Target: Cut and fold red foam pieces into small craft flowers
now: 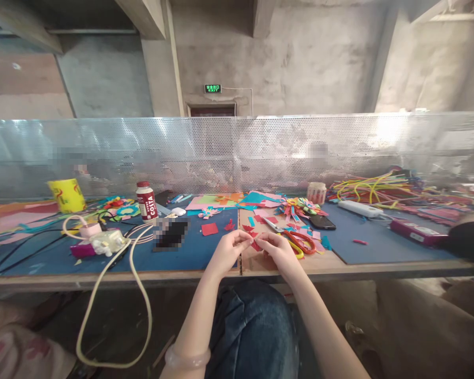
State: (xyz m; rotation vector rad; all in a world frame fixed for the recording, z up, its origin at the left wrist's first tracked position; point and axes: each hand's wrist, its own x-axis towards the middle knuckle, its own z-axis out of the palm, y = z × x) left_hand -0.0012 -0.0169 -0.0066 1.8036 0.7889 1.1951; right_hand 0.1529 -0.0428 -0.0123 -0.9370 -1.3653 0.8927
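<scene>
Surface [205, 259]: blue top with a bare wooden strip in the middle, its far edge against a perforated metal panel [205, 152]
Red paper piece [256, 244]: small and folded-looking, held up between both hands near the middle of the near edge; its exact shape is mostly hidden by fingers
Left hand [229, 251]: thumb and fingertips pinched together on the red paper piece; a pale bracelet [187, 359] circles the wrist
Right hand [278, 250]: fingertips closed on the same piece from the other side
Scissors [308, 242]: orange and yellow handles just beside the right hand, on the wooden strip
Red square [209, 229]: flat on the blue top, left of the hands
Paper scraps [260, 199]: many colours, spread along the middle of the far edge
Black phone [323, 223]: lying right of the scissors
Bottle [147, 202]: upright toward the far edge, left of the middle, red cap on
Yellow container [67, 196]: near the far left corner
Cream cable [114, 363]: looping down over the near edge, left of the hands
Coloured strands [379, 188]: bundled toward the far right corner
Magenta box [417, 233]: near the right end
</scene>
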